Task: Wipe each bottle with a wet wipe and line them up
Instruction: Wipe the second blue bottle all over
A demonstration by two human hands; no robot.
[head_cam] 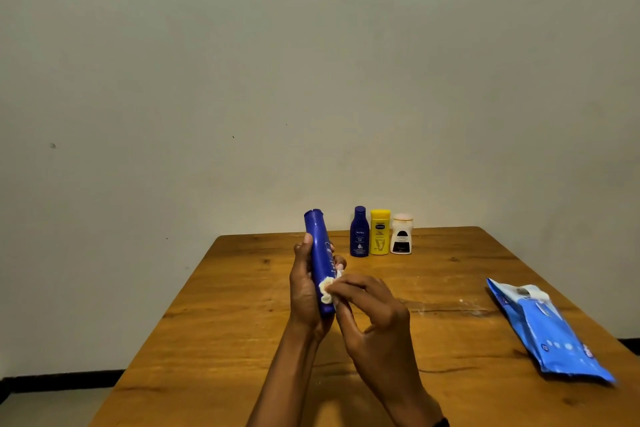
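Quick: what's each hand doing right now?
Left hand: grips the tall blue bottle.
Right hand: pinches the wipe against it.

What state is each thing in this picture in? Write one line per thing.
Tall blue bottle, held off the table, nearly upright, in the left hand.
Wet wipe, crumpled, pinched by the right hand against that bottle.
Small blue bottle, upright on the table, capped.
Yellow bottle, upright beside it, capped.
White bottle, upright, last in the row.
Pack of wipes, lying flat on the table.
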